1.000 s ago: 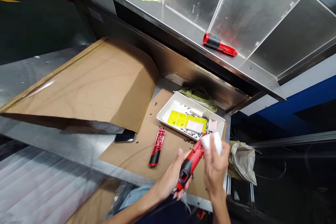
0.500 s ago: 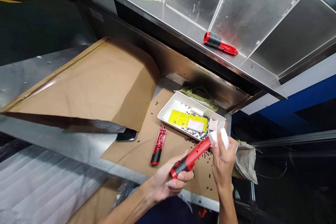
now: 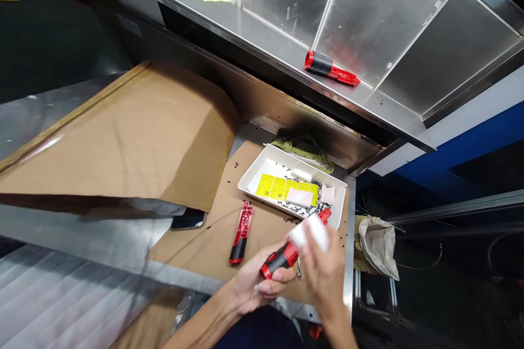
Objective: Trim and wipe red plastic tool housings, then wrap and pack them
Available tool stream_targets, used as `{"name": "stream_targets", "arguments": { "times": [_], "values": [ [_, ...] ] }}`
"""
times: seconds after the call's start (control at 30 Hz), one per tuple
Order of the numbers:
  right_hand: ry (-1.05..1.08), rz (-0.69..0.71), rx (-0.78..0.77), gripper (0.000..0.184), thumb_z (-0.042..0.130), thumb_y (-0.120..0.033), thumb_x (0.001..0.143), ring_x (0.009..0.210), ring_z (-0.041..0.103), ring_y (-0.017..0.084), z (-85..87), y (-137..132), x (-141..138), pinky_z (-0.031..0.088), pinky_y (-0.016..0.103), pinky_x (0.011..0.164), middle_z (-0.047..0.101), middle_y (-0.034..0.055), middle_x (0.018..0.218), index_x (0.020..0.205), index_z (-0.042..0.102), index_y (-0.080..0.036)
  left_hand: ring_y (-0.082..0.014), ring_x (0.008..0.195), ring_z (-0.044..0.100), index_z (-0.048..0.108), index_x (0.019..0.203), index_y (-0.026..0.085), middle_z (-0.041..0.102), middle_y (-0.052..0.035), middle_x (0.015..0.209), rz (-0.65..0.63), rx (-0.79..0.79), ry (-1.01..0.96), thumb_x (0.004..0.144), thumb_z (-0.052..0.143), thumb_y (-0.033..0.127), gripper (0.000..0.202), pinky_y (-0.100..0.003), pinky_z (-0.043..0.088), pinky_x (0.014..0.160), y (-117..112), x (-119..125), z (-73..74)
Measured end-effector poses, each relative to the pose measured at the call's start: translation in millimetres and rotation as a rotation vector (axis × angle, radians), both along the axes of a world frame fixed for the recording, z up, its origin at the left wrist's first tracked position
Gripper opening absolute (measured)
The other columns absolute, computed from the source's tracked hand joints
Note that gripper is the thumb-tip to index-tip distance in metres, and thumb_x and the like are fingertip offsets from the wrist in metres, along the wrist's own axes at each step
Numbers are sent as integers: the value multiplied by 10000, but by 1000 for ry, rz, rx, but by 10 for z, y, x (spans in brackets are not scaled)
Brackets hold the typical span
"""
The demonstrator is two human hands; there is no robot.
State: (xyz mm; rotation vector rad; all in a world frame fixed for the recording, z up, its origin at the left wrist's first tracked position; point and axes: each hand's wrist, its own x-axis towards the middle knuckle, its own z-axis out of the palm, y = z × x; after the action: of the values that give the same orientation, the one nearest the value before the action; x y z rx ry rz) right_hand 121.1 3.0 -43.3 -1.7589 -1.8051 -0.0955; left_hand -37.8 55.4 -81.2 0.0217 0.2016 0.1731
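Observation:
My left hand [image 3: 262,278] is closed round the black-banded end of a red and black plastic housing [image 3: 282,259], which tilts up to the right. In my right hand [image 3: 323,267] is a white block [image 3: 310,233], like a sponge or eraser, pressed against the middle of the housing; motion blurs the block and fingers. A second red and black housing [image 3: 241,232] lies on the brown cardboard sheet [image 3: 215,248], left of my hands. Just beyond them, a white tray [image 3: 249,177] holds yellow label sheets [image 3: 273,185], pale pink pieces and many small black bits.
Another red and black housing [image 3: 331,68] rests on the metal shelf above. A large brown cardboard box [image 3: 155,136] stands at left, with a dark phone-like object [image 3: 188,220] under its edge. A green patterned pouch [image 3: 305,151] sits behind the tray; a paper-lined bag [image 3: 379,245] hangs at right.
My right hand has moved the white block down and left along the housing, from its far tip to its middle. My left hand keeps its hold. The whole view has shifted slightly.

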Motion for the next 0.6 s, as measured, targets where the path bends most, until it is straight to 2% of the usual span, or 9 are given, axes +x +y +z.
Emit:
{"name": "stream_targets", "arguments": {
  "times": [0.1,0.23,0.37,0.47,0.53,0.6],
  "values": [
    [9,-192,42,412,407,-371,1001,938,608,230,-4,34,98,525,346,725,552,130,1066,1350,574,-230,2,264,153,457,579,141,356,75,424,-66,21,-40,911,560,498,499,-126,78,269,20,13,9],
    [59,-96,26,407,409,-334,1003,1003,591,217,0,42,165,514,325,769,535,122,1130,1383,536,-262,-11,263,172,557,837,149,443,75,451,-2,140,69,889,569,547,402,-135,35,282,5,28,67],
    [91,-213,53,421,412,-359,1002,981,579,220,57,55,287,505,347,785,513,118,1101,1390,529,-244,-35,264,242,554,1120,139,474,62,441,7,372,308,863,496,680,602,-157,88,290,-63,14,161],
    [114,-202,71,429,424,-323,1001,1017,569,219,94,15,326,499,355,815,500,121,1140,1420,489,-261,-58,271,294,391,1395,160,506,49,442,28,506,430,863,447,715,771,-159,141,299,-103,-4,240],
    [93,-184,88,433,430,-304,999,1018,571,219,94,-29,293,502,361,820,498,124,1149,1428,479,-268,-71,276,320,262,1486,182,509,50,440,47,569,463,867,438,713,834,-154,162,302,-117,-6,289],
    [59,-179,115,437,441,-303,995,1028,574,228,78,-62,250,510,366,815,501,131,1156,1429,479,-264,-77,285,339,208,1517,190,510,47,444,55,620,487,879,438,691,843,-151,188,307,-123,-2,326]
  ]
}}
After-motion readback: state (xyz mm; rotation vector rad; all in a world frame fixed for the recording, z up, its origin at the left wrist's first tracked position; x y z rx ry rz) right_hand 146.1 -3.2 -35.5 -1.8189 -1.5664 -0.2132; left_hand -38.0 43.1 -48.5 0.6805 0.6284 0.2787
